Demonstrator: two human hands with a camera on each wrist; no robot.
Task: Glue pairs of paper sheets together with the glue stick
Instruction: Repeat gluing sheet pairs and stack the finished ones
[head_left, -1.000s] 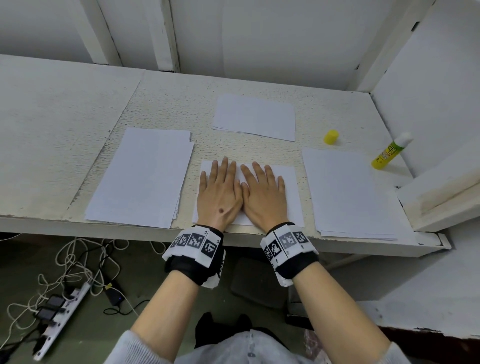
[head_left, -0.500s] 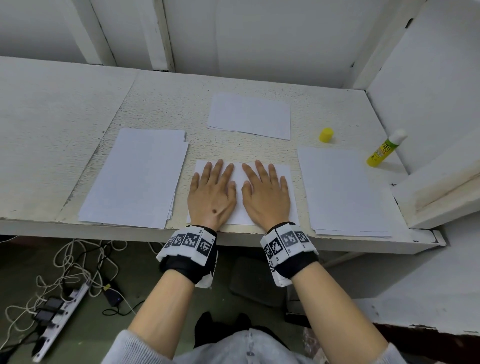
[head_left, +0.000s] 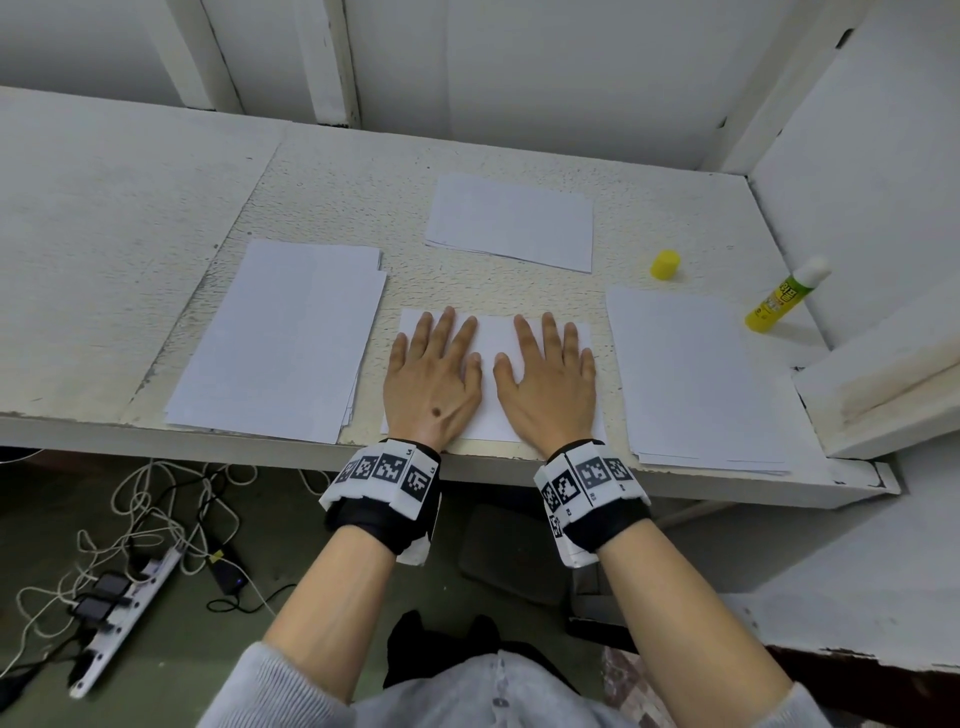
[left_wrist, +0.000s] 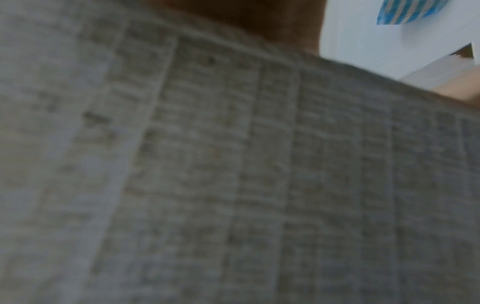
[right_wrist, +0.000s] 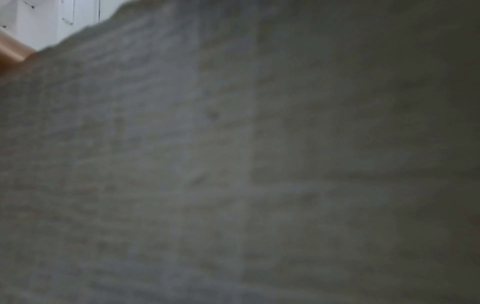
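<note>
Both hands lie flat, fingers straight, on a small white paper sheet (head_left: 491, 332) at the table's front edge. My left hand (head_left: 431, 374) presses its left half and my right hand (head_left: 548, 379) its right half, with a gap between the thumbs. The glue stick (head_left: 782, 296), yellow with a white tip, leans uncapped at the far right against a white block. Its yellow cap (head_left: 665, 265) stands on the table to the left of it. Both wrist views are blurred grey and show neither hand clearly.
A stack of white sheets (head_left: 280, 338) lies left of the hands and another stack (head_left: 691, 374) right of them. A smaller paper pile (head_left: 511, 221) lies farther back. A white block (head_left: 883, 384) and walls close the right side. Cables and a power strip (head_left: 124, 618) lie on the floor below.
The two hands have slid apart across the sheet, from touching side by side to a clear gap between the thumbs. Nothing else has moved.
</note>
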